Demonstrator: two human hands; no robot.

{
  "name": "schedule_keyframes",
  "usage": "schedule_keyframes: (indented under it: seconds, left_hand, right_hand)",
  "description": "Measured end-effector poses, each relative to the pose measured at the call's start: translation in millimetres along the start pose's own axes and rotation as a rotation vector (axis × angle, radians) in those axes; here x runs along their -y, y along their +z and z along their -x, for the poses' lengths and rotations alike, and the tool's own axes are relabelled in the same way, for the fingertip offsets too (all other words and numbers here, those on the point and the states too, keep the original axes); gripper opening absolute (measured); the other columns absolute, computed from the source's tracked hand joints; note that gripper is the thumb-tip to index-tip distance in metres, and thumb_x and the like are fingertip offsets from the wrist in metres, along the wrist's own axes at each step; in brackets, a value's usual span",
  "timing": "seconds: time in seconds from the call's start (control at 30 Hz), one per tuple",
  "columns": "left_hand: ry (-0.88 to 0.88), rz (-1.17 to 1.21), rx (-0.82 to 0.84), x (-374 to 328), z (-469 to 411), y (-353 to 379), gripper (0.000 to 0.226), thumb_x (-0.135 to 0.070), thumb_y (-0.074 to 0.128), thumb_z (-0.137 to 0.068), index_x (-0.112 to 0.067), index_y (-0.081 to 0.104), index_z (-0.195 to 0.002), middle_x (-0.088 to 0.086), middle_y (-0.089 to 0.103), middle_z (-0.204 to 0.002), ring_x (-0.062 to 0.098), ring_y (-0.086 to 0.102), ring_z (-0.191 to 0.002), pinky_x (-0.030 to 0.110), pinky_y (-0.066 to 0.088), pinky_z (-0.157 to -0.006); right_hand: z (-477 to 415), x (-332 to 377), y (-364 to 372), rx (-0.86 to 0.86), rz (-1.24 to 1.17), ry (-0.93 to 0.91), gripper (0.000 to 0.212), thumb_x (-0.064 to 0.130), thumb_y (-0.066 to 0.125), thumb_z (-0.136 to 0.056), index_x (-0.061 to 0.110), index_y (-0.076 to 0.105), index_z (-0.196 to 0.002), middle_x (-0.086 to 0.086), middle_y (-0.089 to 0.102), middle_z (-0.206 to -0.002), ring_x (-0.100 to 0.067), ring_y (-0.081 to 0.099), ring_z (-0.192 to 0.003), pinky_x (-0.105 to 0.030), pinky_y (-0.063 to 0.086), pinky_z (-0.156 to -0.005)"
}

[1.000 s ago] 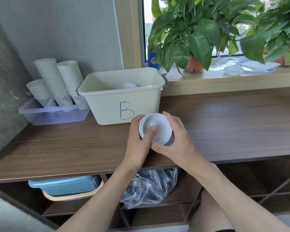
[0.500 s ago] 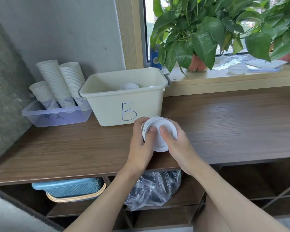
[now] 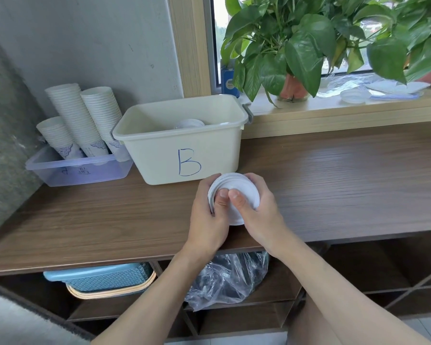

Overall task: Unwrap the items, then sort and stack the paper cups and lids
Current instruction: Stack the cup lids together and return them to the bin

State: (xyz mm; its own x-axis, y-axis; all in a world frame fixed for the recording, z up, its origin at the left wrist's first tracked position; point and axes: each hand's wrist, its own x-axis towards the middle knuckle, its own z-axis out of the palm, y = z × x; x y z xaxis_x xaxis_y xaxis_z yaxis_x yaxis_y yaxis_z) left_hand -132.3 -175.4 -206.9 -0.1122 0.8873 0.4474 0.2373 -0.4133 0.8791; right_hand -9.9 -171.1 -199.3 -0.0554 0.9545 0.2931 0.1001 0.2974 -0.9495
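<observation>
Your left hand (image 3: 209,215) and right hand (image 3: 260,215) are clamped together on a small stack of lids (image 3: 237,192), just in front of bin B (image 3: 182,145). Cups (image 3: 85,120) already stand stacked in the clear tray (image 3: 80,170) left of it. A few lids lie inside; yours likely go next.

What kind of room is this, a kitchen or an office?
Probably an office pantry or break corner, not a full kitchen: stacked paper cups in a clear tray, a bin marked B on a wooden counter, potted plants by the window.
</observation>
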Motion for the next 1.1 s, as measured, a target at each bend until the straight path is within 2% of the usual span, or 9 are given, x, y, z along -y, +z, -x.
schedule_keyframes:
  seconds: [0.07, 0.17, 0.27, 0.37, 0.53, 0.77, 0.87, 0.97, 1.1]
  left_hand:
    - [-0.001, 0.007, -0.007, -1.5, 0.2, 0.4, 0.064, -0.061, 0.048, -0.088, -0.009, 0.054, -0.126, -0.007, 0.065, -0.113, 0.003, 0.062, -0.105, 0.019, 0.047, -0.090]
    - [-0.005, 0.018, -0.009, 0.4, -0.1, 0.1, 0.067, -0.059, 0.049, -0.086, -0.007, 0.052, -0.128, -0.008, 0.063, -0.116, -0.001, 0.060, -0.106, 0.013, 0.043, -0.089]
    - [-0.027, 0.030, -0.006, 2.3, -1.2, -0.1, 0.059, -0.051, 0.049, -0.087, -0.009, 0.051, -0.129, -0.005, 0.062, -0.118, -0.001, 0.059, -0.106, 0.013, 0.043, -0.091]
    - [-0.060, 0.023, 0.010, 3.0, -1.0, 0.9, 0.044, -0.039, 0.052, -0.091, -0.017, 0.050, -0.129, -0.002, 0.062, -0.121, 0.004, 0.060, -0.109, 0.017, 0.044, -0.094]
    - [-0.050, 0.024, 0.044, 4.5, -1.2, 0.9, 0.058, -0.052, 0.051, -0.084, -0.017, 0.051, -0.130, 0.001, 0.063, -0.123, 0.009, 0.060, -0.114, 0.020, 0.045, -0.097]
    - [-0.018, 0.002, -0.009, -0.3, 0.4, 1.3, 0.032, -0.025, 0.050, -0.093, -0.011, 0.056, -0.120, -0.009, 0.067, -0.106, 0.004, 0.063, -0.098, 0.016, 0.046, -0.085]
    - [0.001, -0.009, -0.034, -3.4, 0.5, 1.8, 0.027, -0.022, 0.048, -0.094, -0.010, 0.059, -0.116, -0.008, 0.067, -0.104, 0.003, 0.063, -0.097, 0.014, 0.045, -0.084]
    - [-0.009, 0.006, 0.022, -5.4, -0.4, -0.3, 0.032, -0.026, 0.049, -0.095, -0.008, 0.057, -0.121, -0.007, 0.066, -0.108, 0.001, 0.062, -0.100, 0.012, 0.044, -0.085]
    - [-0.077, 0.058, 0.046, -5.9, -2.0, -3.7, 0.037, -0.035, 0.054, -0.089, -0.014, 0.056, -0.120, -0.009, 0.066, -0.106, -0.002, 0.062, -0.096, 0.011, 0.044, -0.082]
  right_hand:
    - [-1.1, 0.0, 0.0, 0.007, 0.000, 0.013, 0.047, 0.052, 0.062, -0.079, 0.029, 0.050, -0.118, 0.005, 0.064, -0.110, -0.006, 0.061, -0.099, -0.020, 0.049, -0.084]
    - [-2.6, 2.3, -3.1, 0.060, -0.099, 0.050, 0.038, 0.048, 0.057, -0.087, 0.027, 0.054, -0.119, 0.005, 0.066, -0.112, -0.006, 0.061, -0.105, -0.022, 0.046, -0.089]
    - [-3.4, 4.5, -4.7, 0.106, -0.157, 0.049, 0.038, 0.042, 0.050, -0.093, 0.018, 0.059, -0.120, -0.004, 0.067, -0.114, -0.019, 0.060, -0.111, -0.034, 0.046, -0.098]
    - [-3.1, 3.1, -5.6, 0.112, -0.246, 0.074, 0.037, 0.036, 0.053, -0.092, 0.012, 0.060, -0.119, -0.012, 0.067, -0.114, -0.031, 0.059, -0.113, -0.042, 0.045, -0.101]
    - [-3.2, -0.6, -1.7, 0.030, -0.271, 0.118, 0.036, 0.031, 0.058, -0.086, 0.016, 0.058, -0.119, -0.006, 0.069, -0.110, -0.024, 0.062, -0.108, -0.036, 0.049, -0.097]
    - [-4.5, -1.3, 6.3, -0.075, -0.277, 0.131, 0.025, 0.012, 0.058, -0.094, 0.015, 0.060, -0.118, -0.004, 0.070, -0.106, -0.019, 0.065, -0.102, -0.033, 0.052, -0.092]
    - [-5.6, 0.0, 8.9, -0.109, -0.267, 0.130, 0.022, 0.013, 0.059, -0.094, 0.014, 0.062, -0.115, -0.005, 0.071, -0.103, -0.020, 0.066, -0.100, -0.036, 0.053, -0.091]
    - [-8.6, -0.5, 5.1, -0.088, -0.257, 0.134, 0.026, 0.015, 0.059, -0.094, 0.013, 0.060, -0.120, -0.005, 0.070, -0.107, -0.020, 0.065, -0.103, -0.039, 0.052, -0.095]
    - [-8.7, -3.0, -1.4, -0.016, -0.172, 0.090, 0.044, 0.033, 0.061, -0.084, 0.016, 0.057, -0.125, 0.001, 0.067, -0.116, -0.014, 0.060, -0.111, -0.034, 0.047, -0.099]
